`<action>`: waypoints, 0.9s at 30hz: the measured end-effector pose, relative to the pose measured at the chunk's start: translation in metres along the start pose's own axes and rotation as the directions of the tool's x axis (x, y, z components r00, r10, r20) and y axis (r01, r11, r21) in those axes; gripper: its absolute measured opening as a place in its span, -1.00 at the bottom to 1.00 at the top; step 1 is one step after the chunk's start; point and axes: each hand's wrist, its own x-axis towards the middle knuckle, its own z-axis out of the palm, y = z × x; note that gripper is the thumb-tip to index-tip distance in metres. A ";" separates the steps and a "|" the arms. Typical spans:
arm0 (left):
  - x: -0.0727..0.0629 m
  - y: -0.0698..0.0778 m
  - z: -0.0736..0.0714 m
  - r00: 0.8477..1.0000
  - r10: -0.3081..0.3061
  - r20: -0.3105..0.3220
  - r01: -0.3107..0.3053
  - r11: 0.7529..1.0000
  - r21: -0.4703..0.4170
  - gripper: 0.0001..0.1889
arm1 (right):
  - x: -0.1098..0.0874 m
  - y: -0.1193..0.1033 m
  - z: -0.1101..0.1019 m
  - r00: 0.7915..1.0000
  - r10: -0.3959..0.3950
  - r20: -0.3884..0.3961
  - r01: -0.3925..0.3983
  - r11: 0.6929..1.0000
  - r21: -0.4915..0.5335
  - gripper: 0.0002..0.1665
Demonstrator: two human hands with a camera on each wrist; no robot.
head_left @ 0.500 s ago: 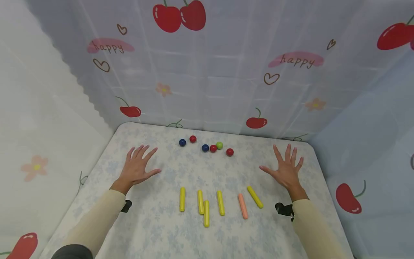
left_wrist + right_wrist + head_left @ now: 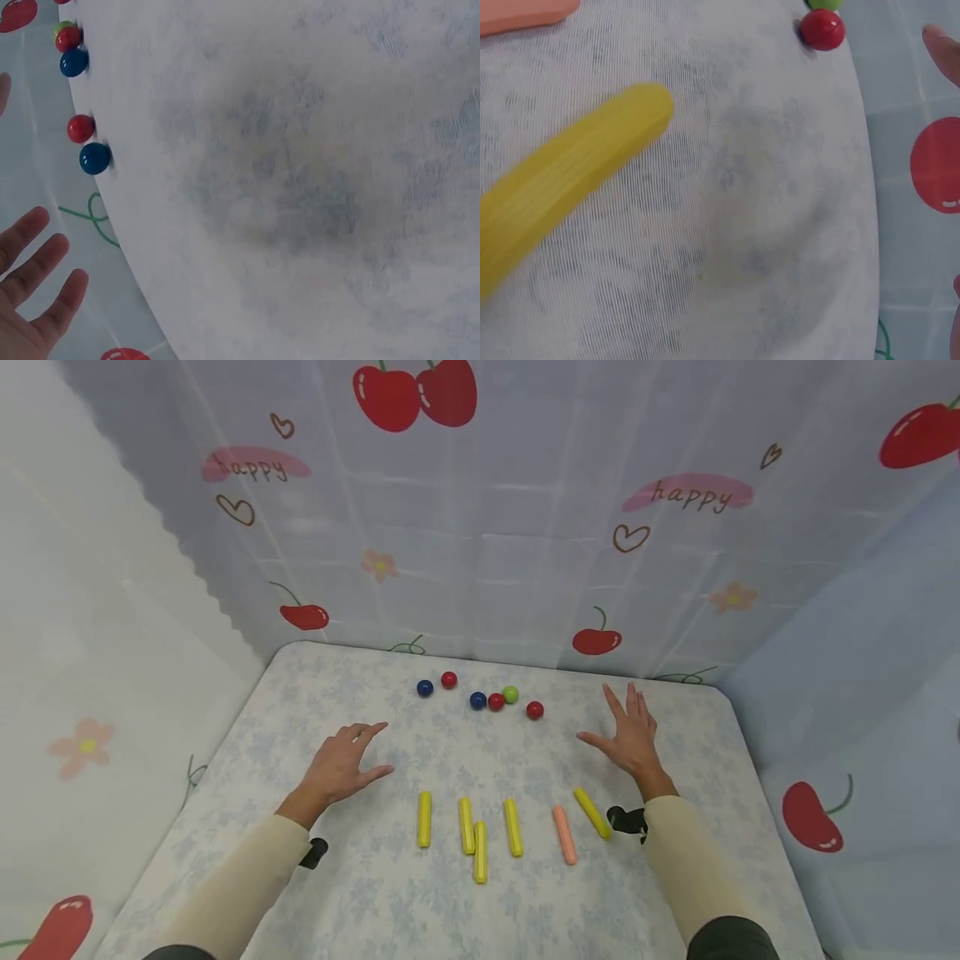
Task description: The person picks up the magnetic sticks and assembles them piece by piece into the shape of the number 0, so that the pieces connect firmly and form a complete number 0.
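Over the table [image 2: 540, 910], both hands [image 2: 337, 768] [image 2: 633, 743] spread, only head view showing all six sticks [image 2: 513, 828]

Cherry-print cloth [image 2: 510, 560] behind patterned table [image 2: 480, 752]

Clad in beige sleeves [image 2: 688, 864], amid yellow sticks [image 2: 513, 828], one salmon-pink stick [image 2: 565, 835], red, navy and lime-green balls [image 2: 535, 711], blue-mottled tabletop [image 2: 360, 885], cherry-print curtain [image 2: 517, 577].

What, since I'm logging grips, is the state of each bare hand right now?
Left bare hand: open, holding nothing.
Right bare hand: open, holding nothing.
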 end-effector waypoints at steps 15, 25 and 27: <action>-0.009 0.033 0.044 0.964 -0.184 0.193 0.247 0.887 -0.390 -0.35 | 0.034 -0.027 0.047 0.985 0.014 0.174 -0.049 0.978 0.200 0.09; -0.016 0.049 0.067 0.939 -0.186 0.290 0.305 0.840 -0.448 -0.46 | 0.051 -0.043 0.070 0.981 0.019 0.196 -0.074 0.958 0.276 -0.08; -0.017 0.051 0.070 0.941 -0.172 0.292 0.295 0.840 -0.456 -0.48 | 0.054 -0.045 0.075 0.980 0.035 0.198 -0.093 0.952 0.293 -0.12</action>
